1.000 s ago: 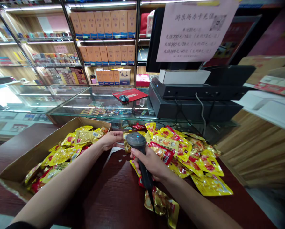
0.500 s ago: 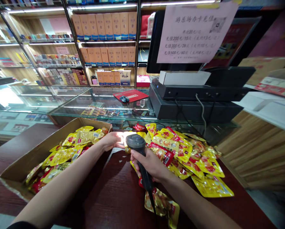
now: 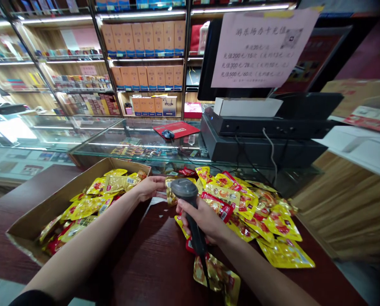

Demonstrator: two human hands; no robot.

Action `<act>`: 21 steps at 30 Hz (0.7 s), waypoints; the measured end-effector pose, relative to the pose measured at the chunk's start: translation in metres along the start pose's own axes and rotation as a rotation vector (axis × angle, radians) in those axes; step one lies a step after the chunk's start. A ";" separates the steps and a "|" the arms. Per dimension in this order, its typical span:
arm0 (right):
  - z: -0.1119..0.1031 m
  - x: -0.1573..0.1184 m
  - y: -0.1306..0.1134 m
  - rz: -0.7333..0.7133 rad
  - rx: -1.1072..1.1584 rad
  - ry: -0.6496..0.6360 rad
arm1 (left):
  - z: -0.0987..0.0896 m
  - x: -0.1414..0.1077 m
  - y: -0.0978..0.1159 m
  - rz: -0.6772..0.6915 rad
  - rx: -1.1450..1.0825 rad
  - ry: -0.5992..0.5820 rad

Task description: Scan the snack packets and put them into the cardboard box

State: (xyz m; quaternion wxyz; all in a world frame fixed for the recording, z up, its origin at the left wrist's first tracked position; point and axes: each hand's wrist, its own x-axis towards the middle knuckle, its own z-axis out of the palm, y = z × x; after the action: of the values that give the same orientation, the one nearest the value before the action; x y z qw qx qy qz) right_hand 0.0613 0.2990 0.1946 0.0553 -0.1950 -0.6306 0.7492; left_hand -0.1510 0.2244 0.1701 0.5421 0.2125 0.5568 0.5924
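Observation:
In the head view my right hand (image 3: 201,216) is wrapped round the handle of a black barcode scanner (image 3: 187,191), its head pointing away from me over the table. My left hand (image 3: 150,188) reaches in from the left and pinches the edge of a gold snack packet (image 3: 170,196), partly hidden behind the scanner head. To the right lies a heap of yellow, red and gold snack packets (image 3: 247,202). Another gold packet (image 3: 218,276) rests beneath the scanner's cable. Left of my forearm stands an open cardboard box (image 3: 22,233) with several similar packets inside.
Behind the dark red table (image 3: 139,263) is a glass display counter (image 3: 113,136) bearing a red mouse pad (image 3: 185,128) and a mouse (image 3: 167,134). A monitor with a paper sign (image 3: 256,51) stands above black equipment (image 3: 240,144) at the back right.
The bright scanner light on the packet and my left fingertips has gone out. Both hands keep nearly the same places; the whole view has shifted slightly.

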 end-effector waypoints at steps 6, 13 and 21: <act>-0.001 -0.007 -0.012 -0.051 0.039 -0.027 | 0.001 -0.009 0.021 0.020 -0.064 0.085; -0.001 -0.006 -0.019 -0.079 0.062 -0.016 | -0.018 -0.050 0.054 0.121 -0.031 0.092; 0.023 0.000 -0.033 -0.114 0.030 -0.115 | -0.102 -0.146 0.091 0.344 0.150 0.504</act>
State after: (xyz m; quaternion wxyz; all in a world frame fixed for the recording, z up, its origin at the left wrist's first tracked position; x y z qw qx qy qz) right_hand 0.0473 0.2843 0.2290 0.0644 -0.1146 -0.6314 0.7642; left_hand -0.2283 0.0716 0.2728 0.2616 0.1893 0.6716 0.6669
